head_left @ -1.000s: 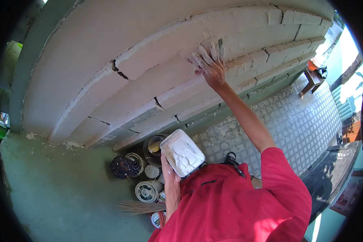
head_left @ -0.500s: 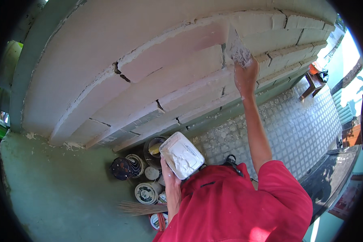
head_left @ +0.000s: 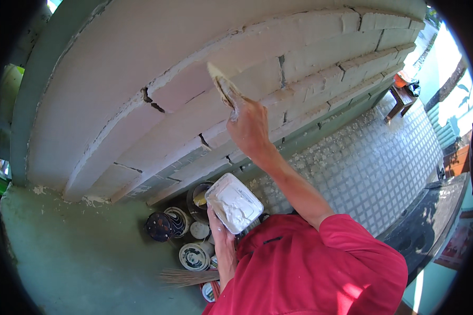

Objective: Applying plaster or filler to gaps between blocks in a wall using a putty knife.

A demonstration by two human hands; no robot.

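My right hand [head_left: 249, 126] grips a putty knife [head_left: 223, 88] whose blade, smeared with white paste, points up and left against the wall [head_left: 194, 121]. The wall has a stepped, brick-like relief with pale putty over it and dark gaps between some blocks. At waist level my left hand [head_left: 220, 231] supports a white square tub [head_left: 235, 203] from below and its left side. White paste fills part of the tub, which tilts slightly. The left fingers under the tub are mostly hidden.
Several paint buckets [head_left: 194, 256] and a dark patterned can [head_left: 160, 226] stand on the floor left of the tub. Beside them lies a stick broom [head_left: 186, 276]. A wooden stool [head_left: 402, 102] stands far right on the tiled floor [head_left: 362, 157]. A dark surface [head_left: 425, 220] lies at right.
My right hand has moved left and a little down along the wall with the putty knife, and the arm is now more bent. The left hand and tub stay nearly in place.
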